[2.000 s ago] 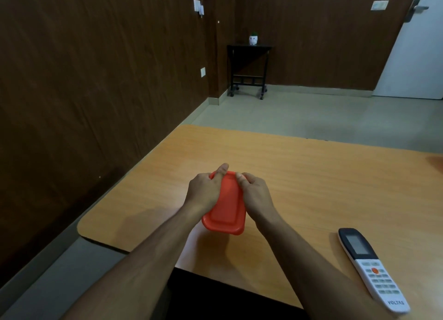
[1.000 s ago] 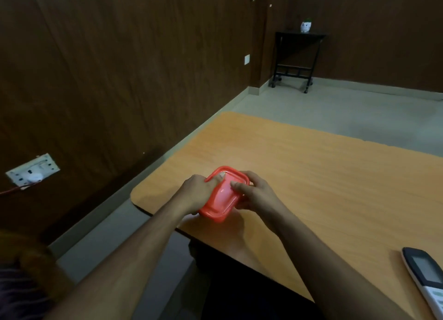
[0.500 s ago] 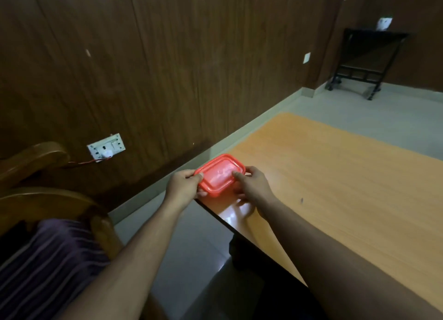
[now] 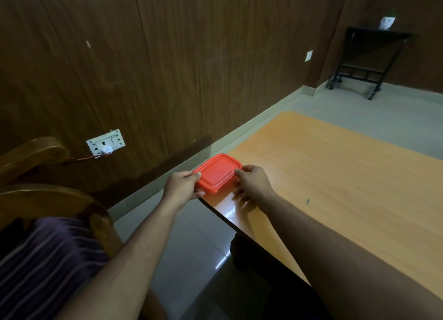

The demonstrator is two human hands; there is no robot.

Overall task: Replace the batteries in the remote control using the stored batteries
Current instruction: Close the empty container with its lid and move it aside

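Red container (image 4: 217, 173) gripped at both ends by left hand (image 4: 181, 186) and right hand (image 4: 251, 184), held over near left corner of desk (image 4: 335, 175) — lid seen shut. Remote control out of view; battery swap judged not yet begun.

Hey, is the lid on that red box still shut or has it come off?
Shut. The red lid lies flat across the box, no gap showing, with the left hand and right hand gripping its ends.

Bare forearms, sleeveless to the frame edge
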